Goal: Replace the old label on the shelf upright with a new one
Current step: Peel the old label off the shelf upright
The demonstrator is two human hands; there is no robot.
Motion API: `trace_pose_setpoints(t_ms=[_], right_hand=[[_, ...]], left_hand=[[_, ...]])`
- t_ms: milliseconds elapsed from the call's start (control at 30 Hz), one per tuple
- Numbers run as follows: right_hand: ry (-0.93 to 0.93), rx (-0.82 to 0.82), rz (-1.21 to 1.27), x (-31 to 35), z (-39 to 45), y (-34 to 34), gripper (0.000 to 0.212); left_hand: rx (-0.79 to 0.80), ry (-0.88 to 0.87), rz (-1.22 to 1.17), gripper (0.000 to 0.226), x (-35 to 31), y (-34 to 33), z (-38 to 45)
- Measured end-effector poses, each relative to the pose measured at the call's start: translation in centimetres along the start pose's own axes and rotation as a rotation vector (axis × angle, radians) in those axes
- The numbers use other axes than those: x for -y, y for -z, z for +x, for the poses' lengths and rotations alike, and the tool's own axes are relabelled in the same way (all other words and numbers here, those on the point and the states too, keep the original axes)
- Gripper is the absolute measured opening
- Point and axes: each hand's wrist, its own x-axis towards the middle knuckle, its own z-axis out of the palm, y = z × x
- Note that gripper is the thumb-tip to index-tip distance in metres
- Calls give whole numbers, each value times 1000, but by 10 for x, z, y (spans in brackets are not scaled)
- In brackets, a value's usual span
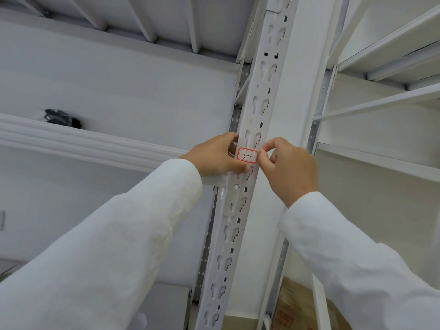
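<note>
Red-bordered label (247,156), "3-1" handwritten on it, sits flat on the face of the slotted white shelf upright (258,91). Right hand (289,169) pinches the label's right edge between thumb and forefinger, fingers (270,146) clenched tight on it. Left hand (215,156) wraps the upright from the other side, thumb pressed just under the label's lower left corner. White sleeves (133,229) on both arms. Out left, a dark object (62,117) lies on the shelf (83,142).

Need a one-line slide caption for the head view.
Both hands, left hand and right hand, at the red-bordered label on the upright.
</note>
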Motion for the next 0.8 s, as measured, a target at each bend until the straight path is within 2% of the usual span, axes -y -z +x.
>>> trace_pose_setpoints(t_ms=[133, 400, 600, 733, 800], right_hand=[[75, 5, -73, -1, -1, 3, 14], [80, 70, -162, 4, 6, 5, 17], [136, 75, -302, 8, 8, 3, 24], [133, 58, -231, 4, 8, 1, 22], [121, 31, -161, 0, 6, 3, 19]], left_hand=[[1, -6, 8, 68, -1, 0, 0], [6, 0, -2, 77, -4, 0, -3], [3, 7, 7, 74, -6, 1, -3], [0, 6, 0, 75, -5, 0, -3], [-1, 2, 0, 66, -4, 0, -3]])
